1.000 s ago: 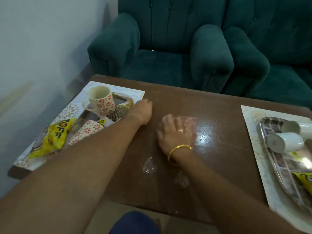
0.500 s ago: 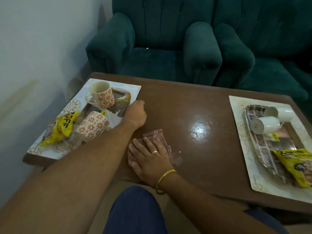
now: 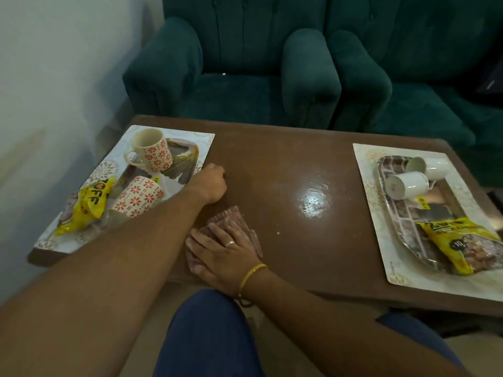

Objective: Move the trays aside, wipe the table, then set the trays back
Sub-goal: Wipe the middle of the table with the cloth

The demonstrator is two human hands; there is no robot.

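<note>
A: Status?
B: Both trays pushed aside: left tray [image 3: 190, 148] at the left edge, right tray [image 3: 386, 202] at the right. Table [image 3: 285, 159] centre bare.
A: Hands?
B: Right hand [image 3: 226, 257] flat, fingers spread, pressing the cloth [image 3: 231, 221] near the front edge. Left hand [image 3: 211, 183] curled at left tray's rim; grip unclear.
A: Remaining?
B: Finish wiping, probably; return trays.

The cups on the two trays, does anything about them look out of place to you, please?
Yes. Both white cups on the right tray lie tipped on their sides, as does one floral mug on the left tray; only the far floral mug stands upright.
</note>
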